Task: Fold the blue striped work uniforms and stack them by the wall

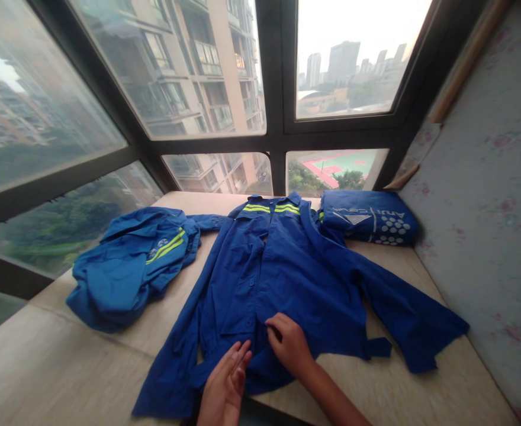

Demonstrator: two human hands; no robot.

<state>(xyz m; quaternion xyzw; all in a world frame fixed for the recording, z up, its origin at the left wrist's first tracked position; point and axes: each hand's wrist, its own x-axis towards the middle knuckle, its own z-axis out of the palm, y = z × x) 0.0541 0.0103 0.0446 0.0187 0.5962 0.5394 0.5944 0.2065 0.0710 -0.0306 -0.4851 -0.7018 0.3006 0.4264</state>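
A blue work jacket with yellow-green chest stripes lies spread on the pale surface, its collar toward the windows and its sleeves out to both sides. My right hand is over the lower front, fingers curled and fingertips pinched at the front edge beside the buttons. Close by on the left, my left hand is at the hem with its fingers stretched out and nothing visible in them. The hem beneath both hands is partly hidden and creased.
A second blue garment with yellow-green stripes lies bunched at the left, one sleeve reaching the jacket. A folded blue garment with white printing sits at the back right. Dark-framed windows border the surface; a flowered wall stands right.
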